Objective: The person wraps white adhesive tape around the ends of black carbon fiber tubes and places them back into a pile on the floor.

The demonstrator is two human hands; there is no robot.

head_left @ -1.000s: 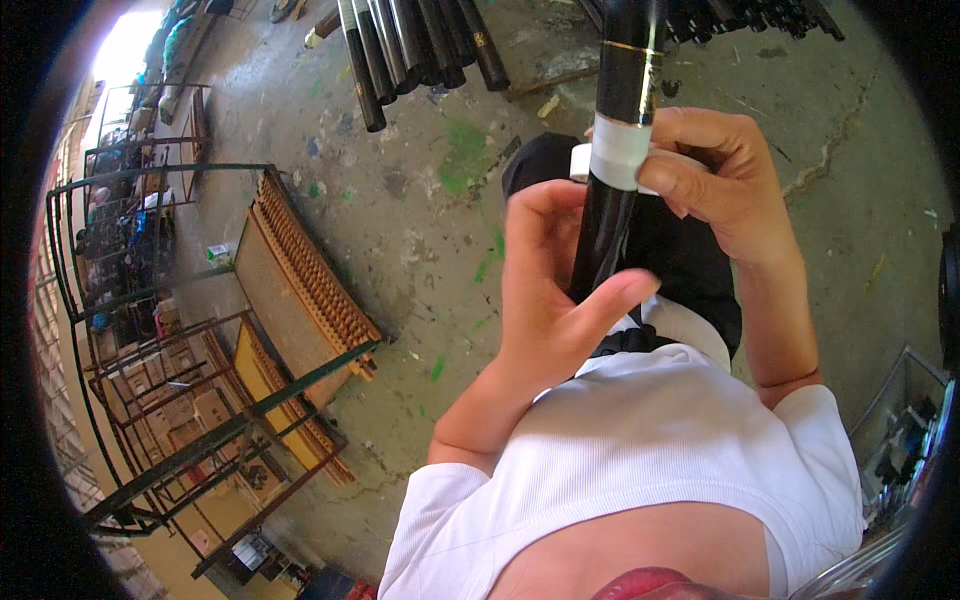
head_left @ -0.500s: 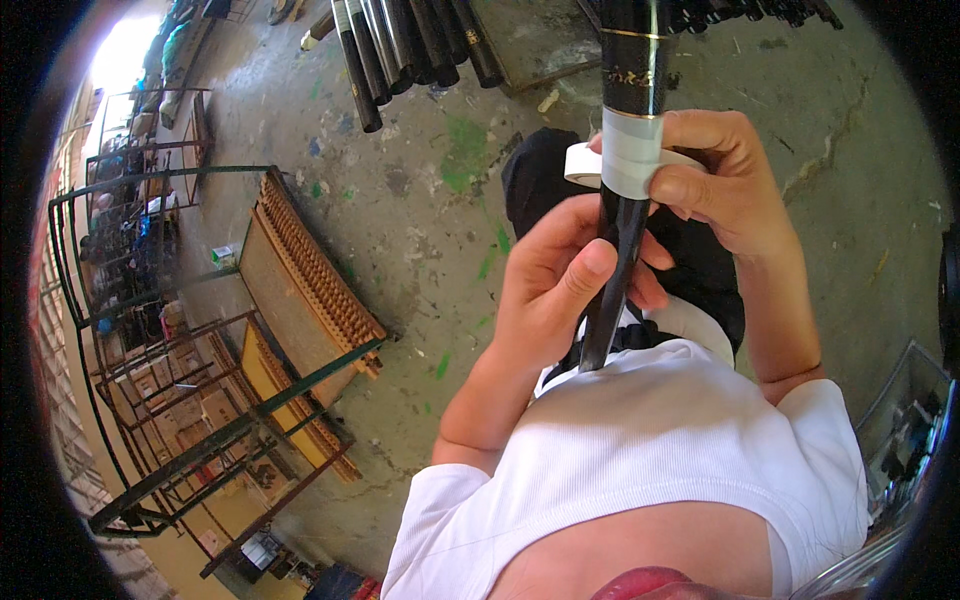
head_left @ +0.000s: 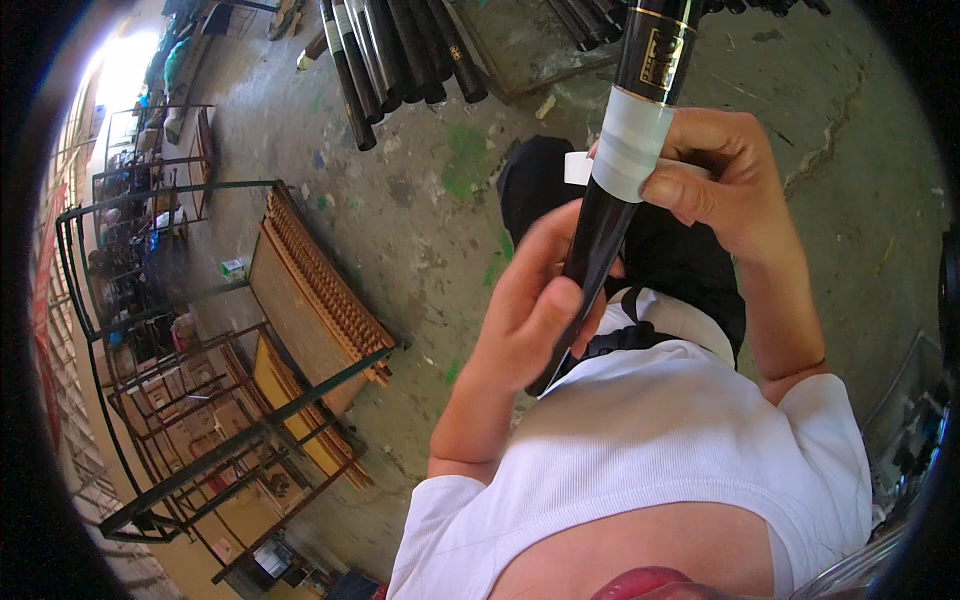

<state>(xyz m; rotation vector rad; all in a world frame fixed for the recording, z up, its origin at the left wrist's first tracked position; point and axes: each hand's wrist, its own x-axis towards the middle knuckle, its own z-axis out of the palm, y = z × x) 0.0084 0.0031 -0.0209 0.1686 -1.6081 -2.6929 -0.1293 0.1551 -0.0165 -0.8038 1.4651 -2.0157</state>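
Observation:
A glossy black fishing rod [head_left: 600,235] with gold lines and gold marks slants from the top of the picture down toward my white shirt. Pale white tape [head_left: 632,145] is wound around its middle in a band of overlapping turns. My left hand [head_left: 520,320] is closed around the rod's lower part, thumb on the near side and fingertips showing on the other. My right hand [head_left: 730,185] pinches a roll of white tape [head_left: 577,168] at the band, thumb against the wrapped part. The rod hides part of the roll and some right-hand fingers.
Bundled black rods [head_left: 400,50] lie at the top, with more black rods [head_left: 585,20] to their right. A dark metal rack [head_left: 270,415] holding wooden notched boards [head_left: 325,280] stands at left. The concrete floor [head_left: 440,260] bears green paint stains.
The rod has tilted and turned: its lower end has swung left, its upper end right, and a gold boxed mark now shows. My left hand has moved left and down with it.

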